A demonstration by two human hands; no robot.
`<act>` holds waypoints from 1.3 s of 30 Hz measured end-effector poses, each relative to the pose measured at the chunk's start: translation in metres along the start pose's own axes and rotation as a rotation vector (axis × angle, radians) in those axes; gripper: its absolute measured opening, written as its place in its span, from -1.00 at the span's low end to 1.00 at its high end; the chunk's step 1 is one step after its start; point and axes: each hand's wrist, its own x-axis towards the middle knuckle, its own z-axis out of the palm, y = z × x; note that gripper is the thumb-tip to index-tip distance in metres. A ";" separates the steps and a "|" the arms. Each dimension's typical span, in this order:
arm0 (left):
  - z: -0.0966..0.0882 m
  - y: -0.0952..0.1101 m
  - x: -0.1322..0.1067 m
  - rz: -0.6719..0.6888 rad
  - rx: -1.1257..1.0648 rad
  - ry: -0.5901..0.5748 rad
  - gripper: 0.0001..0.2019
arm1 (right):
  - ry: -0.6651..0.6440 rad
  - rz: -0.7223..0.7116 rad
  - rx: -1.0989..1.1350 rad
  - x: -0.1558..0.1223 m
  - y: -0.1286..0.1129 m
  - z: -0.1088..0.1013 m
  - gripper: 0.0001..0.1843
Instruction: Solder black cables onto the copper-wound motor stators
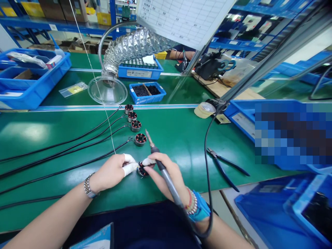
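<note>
My left hand (110, 172), its fingertips in white finger cots, is shut on a small wound motor stator (142, 169) with a black cable (70, 167) running off to the left. My right hand (166, 176) grips a soldering iron (168, 180), whose bare metal tip (148, 137) points up and away, clear of the stator. A cotted finger of that hand touches the stator. Several similar motors (136, 126) stand in a row just beyond, on the green work mat (171, 138), their black cables fanning out leftward.
Blue-handled pliers (223, 167) lie to the right. A tape roll (204, 110) sits near a metal post. Farther back are a clear fume hood (107, 90) on a foil duct, blue parts bins (33, 77), and a black-filled blue tray (147, 92). A pixelated blue area covers the right.
</note>
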 end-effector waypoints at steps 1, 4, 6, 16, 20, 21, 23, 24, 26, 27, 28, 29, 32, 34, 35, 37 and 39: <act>0.000 0.000 0.000 0.000 -0.021 -0.005 -0.73 | -0.042 0.005 0.016 0.001 0.001 0.004 -0.71; 0.000 0.000 -0.001 -0.019 -0.057 -0.021 -0.72 | -0.110 -0.016 0.011 0.003 0.003 0.011 -0.69; -0.001 -0.002 -0.001 -0.028 -0.080 -0.038 -0.71 | -0.117 -0.061 -0.023 0.005 0.001 0.011 -0.74; -0.007 0.000 -0.003 -0.011 -0.027 -0.050 -0.76 | -0.105 -0.097 -0.027 -0.002 0.002 0.007 -0.72; -0.006 0.002 -0.003 -0.002 -0.002 -0.033 -0.74 | -0.097 -0.074 -0.053 -0.005 0.005 0.010 -0.71; -0.006 0.002 -0.003 0.000 -0.006 -0.032 -0.73 | -0.101 -0.068 -0.063 -0.006 0.004 0.011 -0.70; -0.004 0.001 -0.002 -0.004 -0.019 -0.031 -0.72 | -0.099 -0.065 -0.074 -0.006 0.003 0.012 -0.69; -0.004 0.001 -0.002 -0.007 -0.027 -0.029 -0.72 | -0.090 -0.065 -0.076 -0.006 0.002 0.012 -0.68; -0.002 0.000 -0.002 -0.013 -0.039 -0.027 -0.72 | -0.055 -0.065 -0.074 -0.006 0.001 0.014 -0.68; -0.002 0.000 -0.002 -0.014 -0.042 -0.027 -0.71 | -0.038 -0.068 -0.075 -0.006 0.000 0.015 -0.69; -0.002 0.000 -0.002 -0.012 -0.044 -0.027 -0.71 | -0.024 -0.070 -0.078 -0.005 0.000 0.016 -0.70; -0.001 0.000 -0.003 -0.010 -0.042 -0.026 -0.71 | -0.016 -0.072 -0.081 -0.005 -0.001 0.017 -0.71; -0.001 0.000 -0.003 0.000 -0.019 -0.021 -0.72 | -0.019 -0.085 -0.088 -0.003 -0.001 0.018 -0.72; -0.001 0.000 -0.003 0.012 0.001 -0.016 -0.72 | -0.033 -0.104 -0.090 -0.001 0.000 0.017 -0.74; -0.001 0.000 -0.003 0.016 0.007 -0.014 -0.72 | -0.043 -0.120 -0.093 0.000 0.001 0.016 -0.75; -0.001 0.000 -0.003 0.017 0.007 -0.018 -0.71 | -0.071 -0.160 -0.097 0.004 0.004 0.013 -0.76; -0.002 -0.001 -0.003 0.008 0.001 -0.030 -0.69 | -0.120 -0.201 -0.081 0.008 0.006 0.010 -0.77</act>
